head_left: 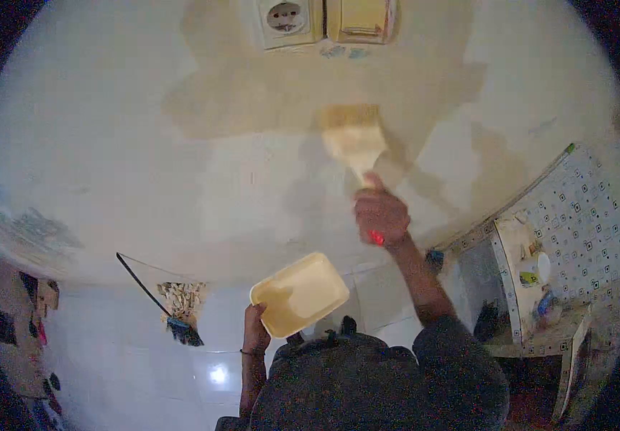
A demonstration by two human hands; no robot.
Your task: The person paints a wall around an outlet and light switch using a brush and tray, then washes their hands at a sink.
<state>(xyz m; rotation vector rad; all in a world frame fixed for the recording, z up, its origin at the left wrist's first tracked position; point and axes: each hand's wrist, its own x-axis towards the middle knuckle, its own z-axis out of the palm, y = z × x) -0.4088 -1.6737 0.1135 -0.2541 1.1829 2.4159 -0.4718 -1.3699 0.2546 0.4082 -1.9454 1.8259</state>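
Below the socket (285, 17), your right grip (382, 215) wraps the brush (355, 138), bristles (351, 115) up, likely for reaching the wall (252, 172); farther below, your left grip (255, 327) pinches the tray (315, 287), probably keeping it near.

The dim, grainy view bowed at its black edges; 1 glare spot lit the floor (144, 373) below-left of the tray (306, 294); above the tray, the brush (353, 136) was blurred.

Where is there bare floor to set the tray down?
Tiled floor lies bare between the broom and the left hand, and left of the broom. Crowded: the debris by the broom head, and the cluttered counter at right.
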